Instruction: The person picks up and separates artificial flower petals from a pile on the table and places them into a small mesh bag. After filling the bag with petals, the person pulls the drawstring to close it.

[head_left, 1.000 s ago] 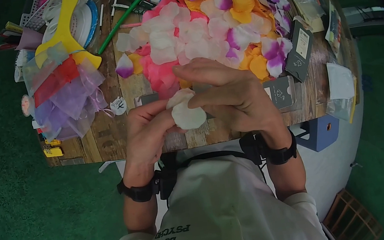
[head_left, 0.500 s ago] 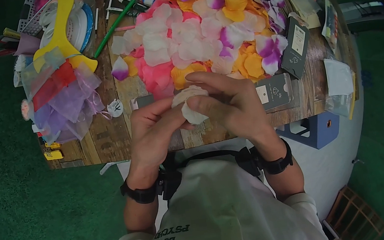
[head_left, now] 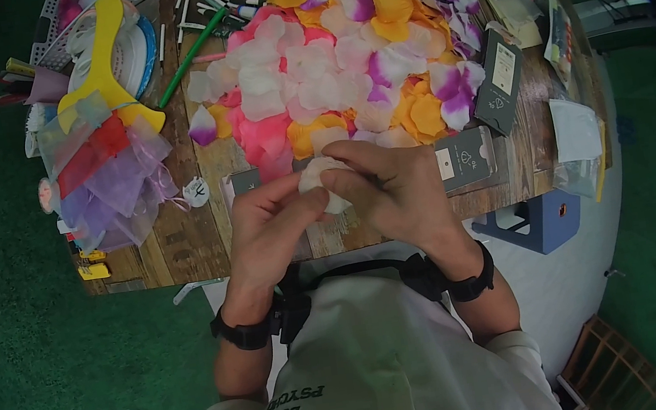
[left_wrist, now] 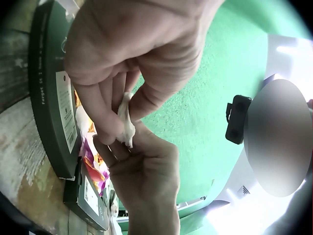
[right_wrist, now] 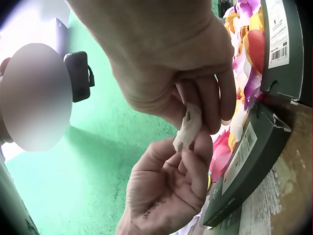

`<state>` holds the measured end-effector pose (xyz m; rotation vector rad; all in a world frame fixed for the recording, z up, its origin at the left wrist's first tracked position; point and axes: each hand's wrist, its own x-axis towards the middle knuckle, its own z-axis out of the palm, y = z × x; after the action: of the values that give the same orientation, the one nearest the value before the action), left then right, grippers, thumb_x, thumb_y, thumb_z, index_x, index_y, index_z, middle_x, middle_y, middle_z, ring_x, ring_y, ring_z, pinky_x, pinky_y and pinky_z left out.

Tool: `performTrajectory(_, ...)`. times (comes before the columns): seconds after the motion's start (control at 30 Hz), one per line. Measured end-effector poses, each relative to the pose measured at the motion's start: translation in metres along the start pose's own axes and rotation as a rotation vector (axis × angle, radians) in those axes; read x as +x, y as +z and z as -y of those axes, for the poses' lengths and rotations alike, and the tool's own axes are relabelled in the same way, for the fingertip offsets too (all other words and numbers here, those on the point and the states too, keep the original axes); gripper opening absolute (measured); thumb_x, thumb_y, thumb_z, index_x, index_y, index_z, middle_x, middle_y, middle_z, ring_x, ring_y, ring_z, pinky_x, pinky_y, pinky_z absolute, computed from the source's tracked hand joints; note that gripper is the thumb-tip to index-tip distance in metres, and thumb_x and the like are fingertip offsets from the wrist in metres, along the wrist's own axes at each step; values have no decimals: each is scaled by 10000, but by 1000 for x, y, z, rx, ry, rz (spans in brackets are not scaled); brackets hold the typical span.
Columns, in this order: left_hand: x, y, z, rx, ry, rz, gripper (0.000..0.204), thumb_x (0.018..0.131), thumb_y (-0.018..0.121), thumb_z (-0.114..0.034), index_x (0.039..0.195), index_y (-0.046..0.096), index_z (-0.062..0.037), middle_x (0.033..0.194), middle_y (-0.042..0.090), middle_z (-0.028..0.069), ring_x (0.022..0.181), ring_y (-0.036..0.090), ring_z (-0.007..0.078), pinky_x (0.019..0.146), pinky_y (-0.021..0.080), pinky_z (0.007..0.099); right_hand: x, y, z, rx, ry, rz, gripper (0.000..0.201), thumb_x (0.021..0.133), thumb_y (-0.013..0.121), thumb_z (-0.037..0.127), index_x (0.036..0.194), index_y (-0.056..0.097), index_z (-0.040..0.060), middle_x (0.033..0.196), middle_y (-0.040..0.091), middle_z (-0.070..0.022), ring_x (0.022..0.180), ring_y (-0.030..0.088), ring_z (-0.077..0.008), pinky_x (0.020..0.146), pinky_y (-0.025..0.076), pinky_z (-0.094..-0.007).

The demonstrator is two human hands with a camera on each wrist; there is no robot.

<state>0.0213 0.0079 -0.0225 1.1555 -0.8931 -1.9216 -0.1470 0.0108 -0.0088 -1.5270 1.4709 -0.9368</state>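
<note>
Both hands pinch a small bundle of white petals (head_left: 332, 190) above the front edge of the table. The left hand (head_left: 266, 229) grips its left side between thumb and fingers, and the right hand (head_left: 397, 189) has its thumb on top and fingers behind. In the left wrist view the petals (left_wrist: 127, 122) look like a narrow, folded white strip between the fingertips of the two hands. The right wrist view shows the petals (right_wrist: 189, 128) squeezed at both ends. Just beyond the hands lies a large heap of loose petals (head_left: 309, 73), white, pink, orange and purple.
Dark flat boxes (head_left: 468, 158) lie behind the hands and at the right. Organza bags (head_left: 114, 172), a yellow tool (head_left: 103, 65) and a green pen (head_left: 192, 58) are on the left. A plastic packet (head_left: 576, 132) rests near the right edge.
The right hand has moved in from above the petals, and its thumb now presses on them. The white petals, spread out earlier, are gathered into a smaller bundle.
</note>
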Motion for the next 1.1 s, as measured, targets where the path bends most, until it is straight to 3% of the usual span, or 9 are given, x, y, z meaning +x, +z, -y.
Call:
performTrajectory(0.2, -1, -2, -1, -11, 44, -108, 218, 836, 592, -55, 1021, 631, 55, 904, 654, 79, 771, 613, 105, 675, 519, 243, 10, 1, 1, -115, -74, 75, 231, 768, 681, 114, 966, 643, 0, 723, 640, -134, 581, 605, -152, 539, 464, -252)
performTrajectory(0.3, -2, -6, -4, -42, 44, -200, 216, 834, 594, -60, 1014, 632, 54, 902, 655, 96, 776, 621, 121, 664, 530, 254, 27, 10, -7, -175, -308, -168, 102, 768, 632, 112, 831, 608, 36, 580, 557, -127, 485, 561, -273, 448, 433, -338)
performTrajectory(0.5, -6, -13, -2, -96, 71, -229, 220, 837, 589, -64, 1017, 629, 56, 915, 656, 113, 779, 628, 138, 662, 537, 261, 75, 34, -4, -539, -643, -330, 234, 681, 654, 68, 908, 619, 23, 795, 635, -122, 790, 614, -271, 752, 489, -363)
performTrajectory(0.57, -8, -16, -2, -90, 63, -242, 223, 838, 590, -67, 1020, 628, 57, 918, 656, 115, 780, 630, 141, 662, 538, 262, 86, 46, -1, -663, -617, -296, 260, 656, 637, 84, 907, 620, 19, 892, 639, -129, 917, 588, -290, 922, 396, -426)
performTrajectory(0.67, -10, -22, -2, -98, 56, -261, 228, 839, 592, -71, 1025, 625, 56, 921, 655, 119, 785, 633, 147, 664, 539, 263, 98, 58, -4, -712, -606, -263, 120, 633, 579, 76, 719, 609, -1, 702, 611, -118, 849, 586, -272, 977, 331, -471)
performTrajectory(0.8, -12, -24, -3, -134, 72, -267, 231, 840, 593, -73, 1028, 623, 57, 926, 654, 122, 790, 637, 155, 666, 540, 263, 99, 52, -8, -651, -592, -295, 82, 631, 570, 47, 691, 604, 3, 667, 609, -112, 783, 598, -273, 963, 358, -454)
performTrajectory(1.0, -7, -25, -5, -143, 75, -221, 231, 844, 575, -45, 1039, 612, 74, 946, 652, 137, 806, 637, 171, 683, 538, 274, 78, 18, 6, -166, -276, -359, 112, 759, 580, 51, 814, 649, -18, 734, 653, -118, 735, 620, -262, 865, 426, -398)
performTrajectory(1.07, -8, -26, -5, -194, 88, -139, 235, 839, 567, -29, 1045, 609, 75, 968, 647, 148, 831, 634, 184, 700, 535, 286, 66, 8, 19, 674, 266, -229, 254, 873, 538, 114, 1025, 612, -75, 926, 651, -125, 891, 611, -232, 900, 426, -399)
performTrajectory(1.1, -8, -26, -5, -239, 106, -62, 240, 835, 559, -13, 1052, 606, 77, 991, 641, 160, 856, 630, 197, 717, 531, 298, 63, 9, 17, 671, 264, -228, 254, 873, 538, 114, 1025, 612, -75, 926, 651, -125, 891, 611, -232, 900, 426, -399)
